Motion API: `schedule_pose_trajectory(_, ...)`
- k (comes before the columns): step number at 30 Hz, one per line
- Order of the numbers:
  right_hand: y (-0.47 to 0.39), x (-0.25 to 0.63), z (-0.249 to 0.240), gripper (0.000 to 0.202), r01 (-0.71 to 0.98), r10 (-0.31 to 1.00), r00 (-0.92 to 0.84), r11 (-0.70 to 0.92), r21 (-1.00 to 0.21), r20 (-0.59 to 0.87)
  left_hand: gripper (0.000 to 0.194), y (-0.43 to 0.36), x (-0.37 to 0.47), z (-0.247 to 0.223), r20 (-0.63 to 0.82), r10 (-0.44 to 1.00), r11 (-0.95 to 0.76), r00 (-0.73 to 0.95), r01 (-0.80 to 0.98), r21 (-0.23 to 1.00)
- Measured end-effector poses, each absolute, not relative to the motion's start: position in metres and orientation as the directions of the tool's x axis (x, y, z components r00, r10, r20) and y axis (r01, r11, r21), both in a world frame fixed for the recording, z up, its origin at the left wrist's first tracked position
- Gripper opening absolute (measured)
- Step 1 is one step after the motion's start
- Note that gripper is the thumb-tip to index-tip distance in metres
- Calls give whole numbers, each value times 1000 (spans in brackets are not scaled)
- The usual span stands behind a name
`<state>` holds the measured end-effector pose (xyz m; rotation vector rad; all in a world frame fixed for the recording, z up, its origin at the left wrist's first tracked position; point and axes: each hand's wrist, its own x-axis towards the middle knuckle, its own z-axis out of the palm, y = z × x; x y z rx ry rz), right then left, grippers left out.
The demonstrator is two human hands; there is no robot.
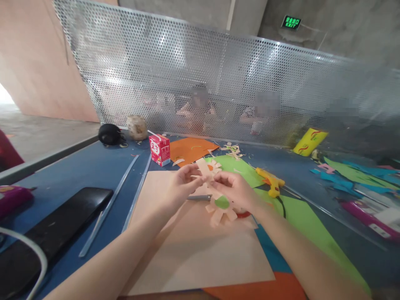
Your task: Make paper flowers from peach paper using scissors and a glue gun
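Left hand (186,180) and right hand (233,188) pinch paper strip (203,167)

- A blue table (78,166) is bearing several objects.
- A pale sheet (200,250) is lying near its front.
- A red carton (160,150) is standing behind that sheet.
- Clear strips (110,204) are lying beside a black slab (62,229).

Paper strip (203,167): pale, matt finish shown. Paper flower (231,214): matt petals and green centre presented. Large sheet (187,258): smooth, matt paper seen. Glue gun (272,183): formed of yellow plastic. Drink carton (160,151): finished in printed, smooth card. Clear strips (114,198): glossy, translucent plastic noted. Screen (140,62): made of perforated, shiny metal. Wall (346,25): left in rough, matt concrete.
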<state>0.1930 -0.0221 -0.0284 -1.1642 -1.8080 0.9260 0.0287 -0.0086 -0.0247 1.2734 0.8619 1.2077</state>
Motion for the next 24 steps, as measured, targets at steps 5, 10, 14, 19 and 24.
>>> schedule_pose_trajectory(5,-22,194,-27,13,357,940,-277,292,-887,198,17,-10,32,-23,125,967,-109,220,-83,991)
schedule_pose_trajectory(10,-20,194,-33,10,348,946,-270,272,-897,182,23,-7,29,-25,123,976,-114,177,-61,992)
schedule_pose_trajectory(14,-19,194,-35,11,335,944,-277,270,-903,179,25,-9,29,-23,123,974,-112,193,-66,992)
schedule_pose_trajectory(19,-19,194,-33,10,306,939,-287,277,-911,189,18,-9,31,-23,117,967,-106,225,-59,993)
schedule_pose_trajectory(24,-18,194,-35,11,286,933,-297,288,-914,200,17,-7,30,-27,130,964,-116,231,-75,990)
